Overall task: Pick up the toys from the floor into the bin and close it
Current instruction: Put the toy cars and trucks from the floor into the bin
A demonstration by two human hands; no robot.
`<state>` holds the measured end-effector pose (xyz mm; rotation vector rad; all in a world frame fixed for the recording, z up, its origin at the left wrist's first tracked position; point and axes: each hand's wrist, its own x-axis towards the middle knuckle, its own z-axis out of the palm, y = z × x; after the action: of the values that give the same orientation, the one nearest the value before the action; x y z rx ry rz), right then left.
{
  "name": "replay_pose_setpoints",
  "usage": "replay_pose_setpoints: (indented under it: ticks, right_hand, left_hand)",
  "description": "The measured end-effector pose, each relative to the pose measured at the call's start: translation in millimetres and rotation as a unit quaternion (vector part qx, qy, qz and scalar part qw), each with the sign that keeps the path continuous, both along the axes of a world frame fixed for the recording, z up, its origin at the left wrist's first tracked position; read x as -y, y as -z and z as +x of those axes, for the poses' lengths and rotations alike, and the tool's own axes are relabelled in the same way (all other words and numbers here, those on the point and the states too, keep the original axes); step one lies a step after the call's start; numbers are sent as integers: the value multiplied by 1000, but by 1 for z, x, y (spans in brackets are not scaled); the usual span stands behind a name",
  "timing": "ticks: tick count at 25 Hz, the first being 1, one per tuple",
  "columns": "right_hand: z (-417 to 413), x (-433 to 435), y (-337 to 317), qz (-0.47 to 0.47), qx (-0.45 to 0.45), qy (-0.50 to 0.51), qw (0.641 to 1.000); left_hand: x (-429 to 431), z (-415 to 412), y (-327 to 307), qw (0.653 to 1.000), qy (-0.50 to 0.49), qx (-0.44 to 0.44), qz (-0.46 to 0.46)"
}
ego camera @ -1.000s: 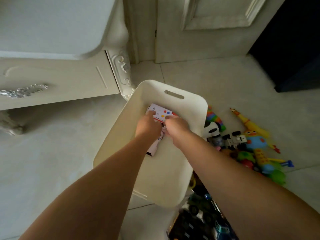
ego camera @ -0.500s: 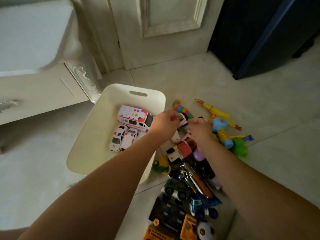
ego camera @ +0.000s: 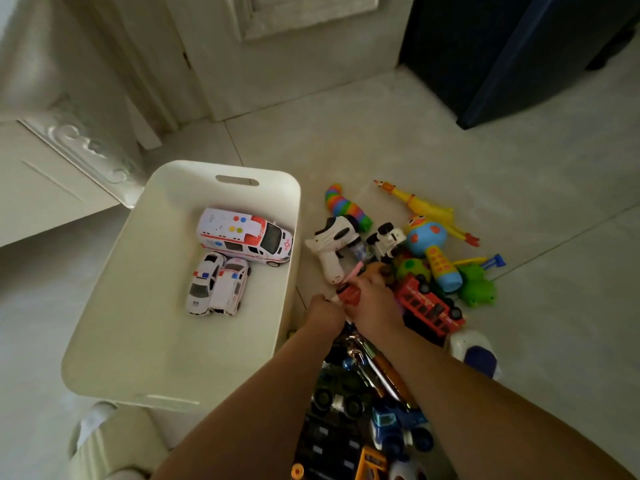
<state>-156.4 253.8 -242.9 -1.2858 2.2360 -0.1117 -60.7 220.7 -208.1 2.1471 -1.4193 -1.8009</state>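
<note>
A cream bin (ego camera: 145,306) stands open on the floor and holds a white ambulance (ego camera: 246,235) and two small white police cars (ego camera: 216,284). To its right lies a pile of toys: a white toy gun (ego camera: 330,242), a rainbow worm (ego camera: 344,206), a yellow rubber chicken (ego camera: 422,207), a blue rattle (ego camera: 433,249), a red fire truck (ego camera: 427,303) and dark vehicles (ego camera: 346,403). My left hand (ego camera: 322,311) and my right hand (ego camera: 374,299) meet over the pile, both closed on a small red and white toy (ego camera: 348,294).
A carved white cabinet (ego camera: 52,174) stands left of the bin. A pale door (ego camera: 277,46) is behind, and dark furniture (ego camera: 519,46) fills the back right. Bare tile floor (ego camera: 536,306) lies right of the pile. A pale object (ego camera: 104,441), perhaps the lid, sits near the bin's front.
Both hands left the bin, where the ambulance now lies, and moved right to the toy pile. They have closed on a small red and white toy.
</note>
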Motion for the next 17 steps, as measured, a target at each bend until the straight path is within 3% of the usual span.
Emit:
replay_pose_setpoints:
  ticks: [4,6,10,13,17]
  right_hand:
    - [-5,6,-32,-97,120,96,983]
    - [-5,10,-55,-159,135,127,970]
    - [3,13,-104,-298,135,170,930]
    - [21,16,-139,-366,144,165,905]
    - [53,23,-173,-372,207,86,901]
  left_hand:
    - [1,2,-13,1000,10,-15,-6]
    - [5,4,-33,998,42,-27,-37]
    - [6,18,-90,974,104,-44,-196]
    - [7,38,-128,968,51,-123,-215]
    - [30,88,-151,951,-127,-260,-107]
